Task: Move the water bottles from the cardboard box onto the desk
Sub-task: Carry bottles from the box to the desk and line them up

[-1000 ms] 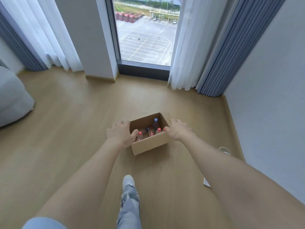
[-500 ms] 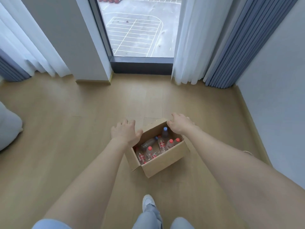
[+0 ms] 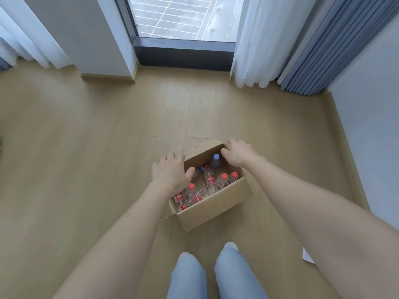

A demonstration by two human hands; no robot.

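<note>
An open cardboard box (image 3: 216, 209) stands on the wood floor in front of my knees. Several clear water bottles lie and stand inside it, most with red caps and red labels (image 3: 210, 180), and one bottle with a blue cap (image 3: 216, 159) is near the far wall. My left hand (image 3: 170, 174) hovers with spread fingers over the box's left wall, its thumb toward the inside. My right hand (image 3: 238, 153) is at the far right corner, its fingers bent loosely over the rim. Neither hand holds a bottle. The desk is out of view.
Ahead is a floor-length window (image 3: 183, 18) between white curtains (image 3: 252, 39), with grey-blue drapes (image 3: 313, 50) at the right. A wall (image 3: 371, 126) runs along the right. A white sheet of paper (image 3: 307, 256) lies on the floor by my right arm. My knees in blue jeans (image 3: 207, 275) are at the bottom.
I have come closer to the box and sunk lower; both knees now show. The box looks larger and nearer. My hands stay at its left wall and far right corner.
</note>
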